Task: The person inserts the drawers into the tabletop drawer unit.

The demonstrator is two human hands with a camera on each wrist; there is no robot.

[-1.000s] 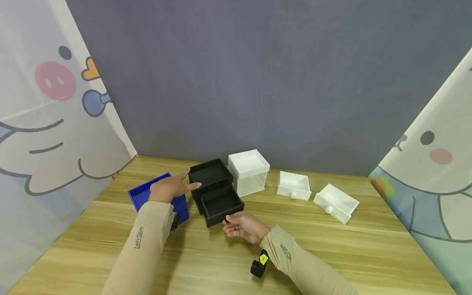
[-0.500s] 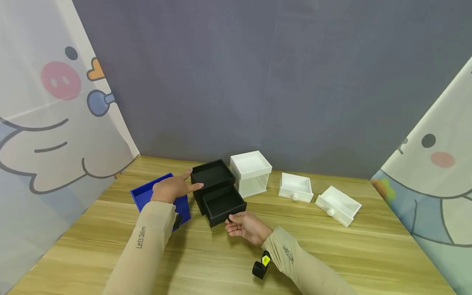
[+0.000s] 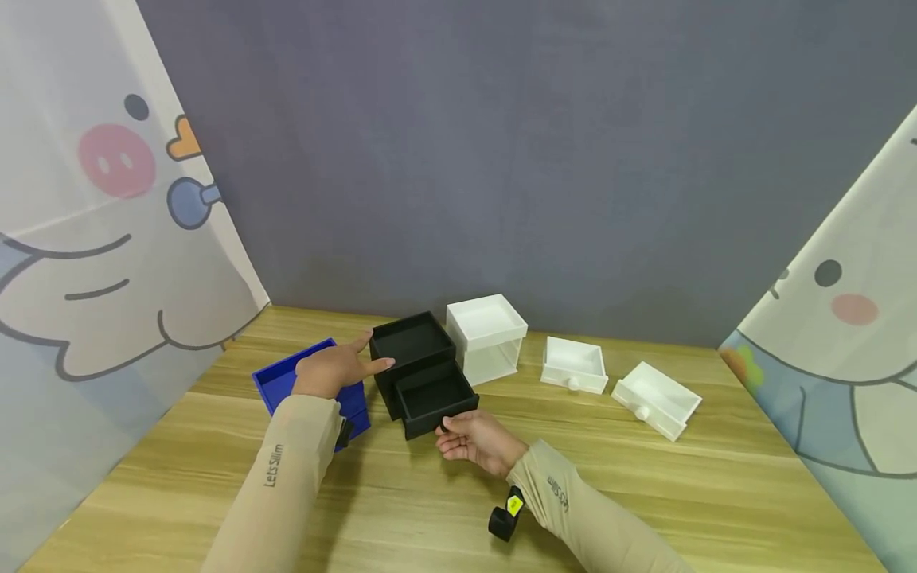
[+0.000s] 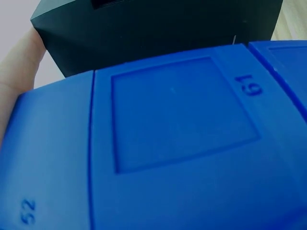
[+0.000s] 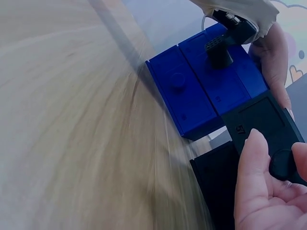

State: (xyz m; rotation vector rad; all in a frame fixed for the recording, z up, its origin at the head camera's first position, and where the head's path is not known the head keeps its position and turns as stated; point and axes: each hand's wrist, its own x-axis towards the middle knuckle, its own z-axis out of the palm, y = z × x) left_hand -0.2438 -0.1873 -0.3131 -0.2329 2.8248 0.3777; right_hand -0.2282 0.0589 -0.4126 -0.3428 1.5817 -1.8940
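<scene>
In the head view, a black drawer cabinet (image 3: 411, 344) with a tray-like top stands left of the table's middle. Its upper black drawer (image 3: 431, 420) is partly pulled out. My right hand (image 3: 483, 442) pinches this drawer's round knob (image 5: 282, 164) between thumb and fingers; the drawer front reads 57 in the right wrist view. My left hand (image 3: 328, 372) reaches over a blue drawer cabinet (image 3: 281, 380), with index finger and thumb spread straight against the black cabinet's left side and top edge. Its other fingers are hidden. Blue drawer fronts (image 4: 182, 120) fill the left wrist view.
A white cabinet (image 3: 487, 322) with an open front stands just right of the black one. Two white drawers (image 3: 573, 363) lie out on the wooden table (image 3: 645, 493) further right. A grey wall (image 3: 501, 159) rises behind, with printed cartoon panels at both sides.
The head view has shifted slightly. Both hands, the black cabinet and its pulled-out drawer hold nearly the same positions.
</scene>
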